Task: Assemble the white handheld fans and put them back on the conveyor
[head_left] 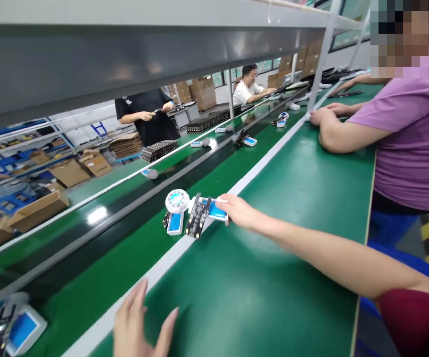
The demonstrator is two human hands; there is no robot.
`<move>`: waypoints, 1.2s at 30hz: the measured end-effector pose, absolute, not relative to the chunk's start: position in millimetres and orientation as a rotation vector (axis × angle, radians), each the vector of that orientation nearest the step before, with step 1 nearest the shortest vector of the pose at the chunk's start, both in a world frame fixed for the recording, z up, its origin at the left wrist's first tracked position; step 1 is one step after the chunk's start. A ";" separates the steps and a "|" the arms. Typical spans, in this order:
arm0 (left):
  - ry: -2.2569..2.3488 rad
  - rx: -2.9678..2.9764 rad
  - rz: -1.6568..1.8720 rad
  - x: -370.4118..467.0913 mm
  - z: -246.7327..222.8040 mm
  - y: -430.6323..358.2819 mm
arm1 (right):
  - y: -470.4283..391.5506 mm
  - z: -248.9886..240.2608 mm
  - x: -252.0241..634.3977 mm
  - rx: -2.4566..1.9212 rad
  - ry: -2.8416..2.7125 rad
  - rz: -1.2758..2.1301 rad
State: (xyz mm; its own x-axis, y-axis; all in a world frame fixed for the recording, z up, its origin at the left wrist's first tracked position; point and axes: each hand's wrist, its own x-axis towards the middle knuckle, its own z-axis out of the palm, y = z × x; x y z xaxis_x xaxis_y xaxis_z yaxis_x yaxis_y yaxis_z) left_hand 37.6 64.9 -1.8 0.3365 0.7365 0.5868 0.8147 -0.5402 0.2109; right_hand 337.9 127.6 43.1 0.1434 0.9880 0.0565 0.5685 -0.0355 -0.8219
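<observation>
My right hand (241, 213) is closed on the end of a white casing with a blue panel (217, 210), over the light strip beside the conveyor belt. A black circuit board (198, 216) lies across the other end of that casing. Right next to it is a small white fan (178, 201) with a round grille and a blue-panelled body; whether the two touch I cannot tell. Low in the view, my left hand (138, 327) is open above the near edge of the bench, its fingers apart and holding nothing.
The green belt (125, 238) carries more such units, including one at bottom left (23, 329) and another farther up (249, 141). A grey shelf (125, 64) hangs overhead. To the right sits a person in a purple shirt (411, 134), hands on the green bench (274, 287).
</observation>
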 end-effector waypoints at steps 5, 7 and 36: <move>-1.521 -2.602 -0.889 76.9 5.5 38.9 | 58.4 13.2 266.0 -1.402 -1.506 1.246; -1.489 -2.619 -0.814 69.0 -0.8 32.3 | 42.4 7.6 253.6 -1.398 -1.551 1.434; -1.567 -2.739 -0.764 44.4 -1.9 22.5 | 63.4 -15.8 226.5 -1.054 -2.328 0.917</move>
State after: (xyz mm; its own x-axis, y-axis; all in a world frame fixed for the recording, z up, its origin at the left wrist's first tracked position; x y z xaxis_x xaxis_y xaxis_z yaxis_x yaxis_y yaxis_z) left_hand 44.4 22.5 -1.9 0.4247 0.8369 0.3453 0.7874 -0.5297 0.3152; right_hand 226.5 63.4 -15.8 -0.6225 0.7757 0.1037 0.4965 0.4939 -0.7139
